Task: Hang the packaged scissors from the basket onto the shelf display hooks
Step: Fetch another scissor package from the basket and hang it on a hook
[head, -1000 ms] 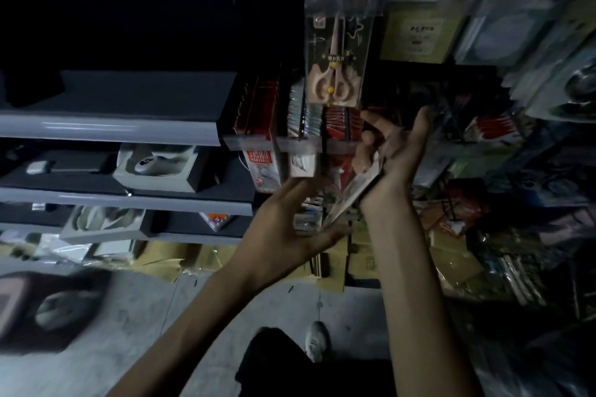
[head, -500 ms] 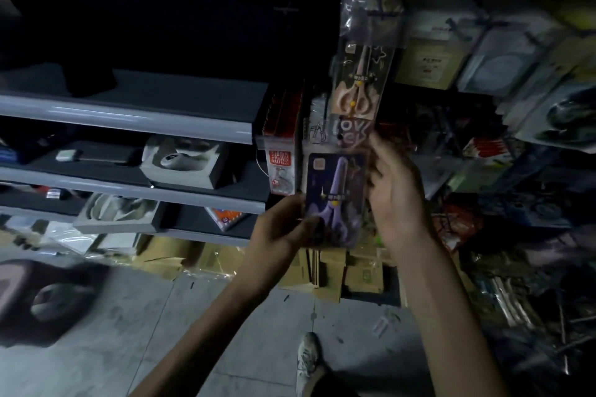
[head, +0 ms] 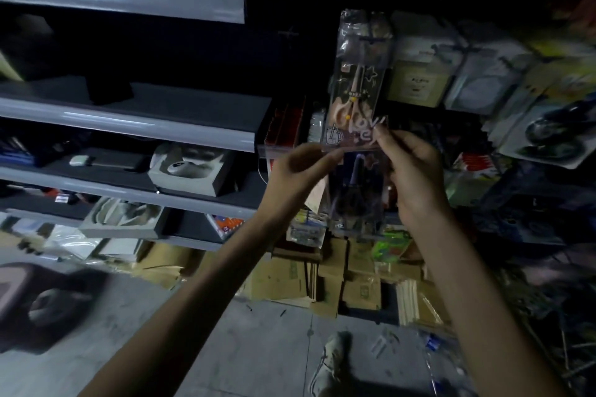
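A clear plastic pack of purple scissors, white doodle lettering across its top, is held upright just below a hanging pack of peach scissors, with the left hand pinching its upper left corner and the right hand pinching its upper right, fingers curled.

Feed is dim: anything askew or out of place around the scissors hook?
The hung pink scissors pack tilts, its bottom leaning left; the wide lens may exaggerate it. Flattened cardboard lies jumbled on the floor beneath. The purple pack, pinched by the left hand and right hand, looks intact.
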Action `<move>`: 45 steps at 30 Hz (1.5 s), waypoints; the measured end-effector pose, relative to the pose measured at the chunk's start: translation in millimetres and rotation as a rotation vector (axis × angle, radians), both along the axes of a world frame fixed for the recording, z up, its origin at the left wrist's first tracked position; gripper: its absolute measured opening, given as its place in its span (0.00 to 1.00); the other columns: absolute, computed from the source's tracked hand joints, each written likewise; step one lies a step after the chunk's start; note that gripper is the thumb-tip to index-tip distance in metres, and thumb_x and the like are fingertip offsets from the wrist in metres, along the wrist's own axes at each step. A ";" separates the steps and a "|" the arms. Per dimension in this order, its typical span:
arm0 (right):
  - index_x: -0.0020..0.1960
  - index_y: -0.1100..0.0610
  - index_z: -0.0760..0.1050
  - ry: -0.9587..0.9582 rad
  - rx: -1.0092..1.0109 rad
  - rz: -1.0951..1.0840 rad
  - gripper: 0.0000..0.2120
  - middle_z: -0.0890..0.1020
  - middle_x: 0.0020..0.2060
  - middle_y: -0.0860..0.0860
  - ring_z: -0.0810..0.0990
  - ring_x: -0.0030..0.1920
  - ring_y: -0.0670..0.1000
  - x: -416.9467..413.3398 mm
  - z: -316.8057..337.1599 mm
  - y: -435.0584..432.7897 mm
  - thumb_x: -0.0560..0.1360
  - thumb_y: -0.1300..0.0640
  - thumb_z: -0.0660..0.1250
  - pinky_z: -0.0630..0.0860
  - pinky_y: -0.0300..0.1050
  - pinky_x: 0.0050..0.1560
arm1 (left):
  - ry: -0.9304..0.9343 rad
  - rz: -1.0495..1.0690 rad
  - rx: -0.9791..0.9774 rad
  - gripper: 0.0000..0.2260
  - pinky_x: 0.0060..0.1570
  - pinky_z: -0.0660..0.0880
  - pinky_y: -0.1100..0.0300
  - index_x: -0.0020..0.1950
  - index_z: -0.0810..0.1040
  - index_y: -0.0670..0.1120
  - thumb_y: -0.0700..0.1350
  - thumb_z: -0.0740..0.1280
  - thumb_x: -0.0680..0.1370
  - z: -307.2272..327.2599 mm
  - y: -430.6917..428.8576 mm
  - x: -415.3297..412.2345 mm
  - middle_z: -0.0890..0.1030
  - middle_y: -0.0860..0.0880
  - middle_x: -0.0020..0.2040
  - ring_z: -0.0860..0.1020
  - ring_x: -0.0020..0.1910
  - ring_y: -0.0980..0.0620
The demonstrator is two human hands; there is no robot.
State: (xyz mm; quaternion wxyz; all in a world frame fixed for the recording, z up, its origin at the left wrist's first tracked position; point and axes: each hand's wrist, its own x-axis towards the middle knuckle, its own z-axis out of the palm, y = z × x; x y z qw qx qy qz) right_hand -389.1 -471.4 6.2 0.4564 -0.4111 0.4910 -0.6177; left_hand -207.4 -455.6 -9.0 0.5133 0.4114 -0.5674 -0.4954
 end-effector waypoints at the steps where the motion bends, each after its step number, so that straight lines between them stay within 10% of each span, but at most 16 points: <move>1: 0.55 0.57 0.85 0.003 -0.019 -0.006 0.12 0.88 0.49 0.52 0.86 0.54 0.57 -1.2 1.6 -4.5 0.78 0.50 0.74 0.80 0.57 0.58 | -0.006 0.020 -0.020 0.12 0.51 0.80 0.62 0.57 0.82 0.35 0.44 0.69 0.83 6.0 -8.8 -3.2 0.86 0.42 0.51 0.85 0.50 0.51; 4: 0.55 0.58 0.85 -0.006 -0.060 -0.007 0.11 0.88 0.49 0.53 0.86 0.54 0.56 -5.1 4.2 -15.8 0.78 0.51 0.74 0.80 0.55 0.57 | 0.037 0.048 -0.040 0.16 0.45 0.80 0.62 0.50 0.78 0.26 0.42 0.70 0.83 16.5 -32.7 -14.0 0.82 0.33 0.47 0.82 0.44 0.50; 12: 0.57 0.61 0.84 0.013 -0.058 0.024 0.14 0.88 0.52 0.55 0.86 0.56 0.53 -17.1 -9.7 -39.0 0.77 0.53 0.75 0.81 0.50 0.58 | -0.022 0.122 -0.024 0.10 0.41 0.80 0.61 0.49 0.85 0.35 0.42 0.73 0.81 16.1 -69.9 -33.0 0.86 0.46 0.40 0.84 0.40 0.53; 19: 0.51 0.55 0.87 -0.017 -0.029 -0.093 0.07 0.89 0.47 0.51 0.86 0.55 0.55 -25.4 -20.1 -62.9 0.75 0.54 0.77 0.81 0.57 0.63 | -0.112 0.258 -0.194 0.21 0.52 0.83 0.60 0.70 0.77 0.43 0.46 0.76 0.79 31.3 -106.6 -39.2 0.86 0.49 0.53 0.86 0.52 0.56; 26: 0.49 0.52 0.87 0.018 -0.052 -0.124 0.08 0.89 0.46 0.50 0.87 0.54 0.54 -24.7 -22.1 -83.0 0.74 0.50 0.77 0.81 0.60 0.62 | -0.048 0.203 -0.311 0.16 0.52 0.83 0.56 0.66 0.78 0.37 0.37 0.74 0.79 46.7 -115.9 -38.3 0.85 0.41 0.52 0.86 0.49 0.48; 38: 0.51 0.57 0.86 0.041 -0.219 -0.190 0.08 0.88 0.45 0.50 0.85 0.48 0.46 -3.5 16.6 -110.7 0.77 0.52 0.75 0.81 0.42 0.49 | -0.279 0.091 -0.596 0.24 0.46 0.83 0.49 0.75 0.73 0.40 0.30 0.68 0.79 70.0 -119.6 -24.3 0.78 0.33 0.52 0.80 0.45 0.35; 45: 0.51 0.60 0.85 0.008 -0.234 -0.208 0.10 0.88 0.44 0.48 0.85 0.48 0.42 7.5 23.8 -126.2 0.77 0.53 0.75 0.80 0.37 0.49 | -0.453 0.174 -0.619 0.29 0.48 0.82 0.48 0.79 0.71 0.46 0.36 0.71 0.78 61.4 -121.1 -20.8 0.78 0.43 0.58 0.81 0.50 0.48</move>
